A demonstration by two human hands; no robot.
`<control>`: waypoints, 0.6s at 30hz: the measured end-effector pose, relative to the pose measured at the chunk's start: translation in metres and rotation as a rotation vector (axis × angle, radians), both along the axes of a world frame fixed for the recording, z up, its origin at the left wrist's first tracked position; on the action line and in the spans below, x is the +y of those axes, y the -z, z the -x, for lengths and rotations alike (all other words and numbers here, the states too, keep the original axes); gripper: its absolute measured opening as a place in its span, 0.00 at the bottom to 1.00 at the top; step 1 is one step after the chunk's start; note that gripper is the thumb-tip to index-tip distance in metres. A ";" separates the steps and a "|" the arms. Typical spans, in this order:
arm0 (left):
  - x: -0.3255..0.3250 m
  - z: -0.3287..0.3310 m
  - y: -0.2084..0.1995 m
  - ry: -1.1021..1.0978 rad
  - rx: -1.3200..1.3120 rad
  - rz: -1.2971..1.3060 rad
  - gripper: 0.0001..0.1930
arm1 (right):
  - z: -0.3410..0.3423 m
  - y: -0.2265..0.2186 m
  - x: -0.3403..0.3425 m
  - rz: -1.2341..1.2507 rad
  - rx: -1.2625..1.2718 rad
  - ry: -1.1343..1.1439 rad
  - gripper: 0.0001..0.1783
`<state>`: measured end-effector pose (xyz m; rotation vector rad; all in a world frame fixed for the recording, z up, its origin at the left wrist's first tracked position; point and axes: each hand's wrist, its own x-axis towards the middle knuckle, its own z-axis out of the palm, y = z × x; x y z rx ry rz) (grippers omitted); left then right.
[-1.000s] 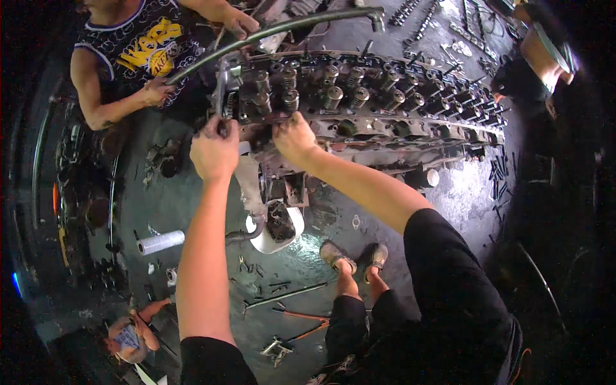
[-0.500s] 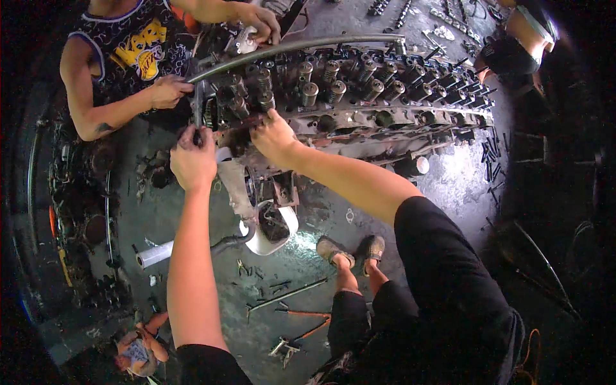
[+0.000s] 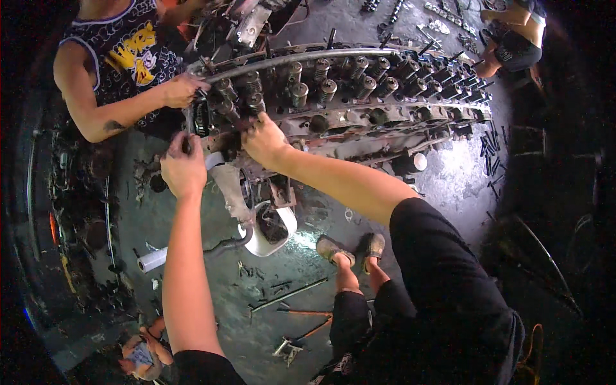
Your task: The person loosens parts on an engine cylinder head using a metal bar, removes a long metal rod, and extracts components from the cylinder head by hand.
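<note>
A long engine cylinder head (image 3: pixel 346 120) with rows of valve springs (image 3: pixel 299 95) lies across the far side. My left hand (image 3: pixel 185 165) is closed around the near end of a short metal bar (image 3: pixel 190 120) at the head's left end. Beside it, my right hand (image 3: pixel 264 142) has its fingers curled at the head's near edge, the index finger against the base of a valve spring (image 3: pixel 255 102); what the other fingers grip is hidden. A co-worker's hand (image 3: pixel 185 90) holds the left end of a long steel pipe (image 3: pixel 282 61), which runs over the head behind the springs.
Below the engine stands a white container (image 3: pixel 287 224) with dark contents. A white roll (image 3: pixel 153 259), a long rod (image 3: pixel 289 295) and an orange-handled tool (image 3: pixel 314 327) lie on the floor. Other people are at the top right and lower left. Dark engine parts line the left side.
The co-worker's pipe has come down closer to the cylinder head. The co-worker's other hand has drawn back left from the metal part. Both my hands stay at the head's left end.
</note>
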<state>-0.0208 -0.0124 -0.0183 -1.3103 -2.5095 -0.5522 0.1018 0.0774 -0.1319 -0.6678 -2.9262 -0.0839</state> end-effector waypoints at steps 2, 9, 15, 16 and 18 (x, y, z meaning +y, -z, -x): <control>0.002 -0.005 0.000 0.008 -0.010 -0.030 0.17 | 0.000 -0.002 0.003 0.016 -0.005 -0.016 0.12; 0.001 0.001 0.000 0.062 0.007 -0.039 0.14 | -0.006 0.000 0.009 0.169 0.120 -0.098 0.16; 0.009 0.001 0.003 0.076 0.003 -0.069 0.12 | -0.007 0.000 0.013 0.079 0.036 0.007 0.17; 0.007 0.004 0.003 0.071 -0.004 -0.064 0.12 | -0.005 -0.005 0.012 0.115 -0.058 -0.022 0.17; 0.002 0.014 0.011 0.089 -0.001 -0.095 0.13 | -0.001 -0.007 0.009 0.132 -0.037 -0.046 0.17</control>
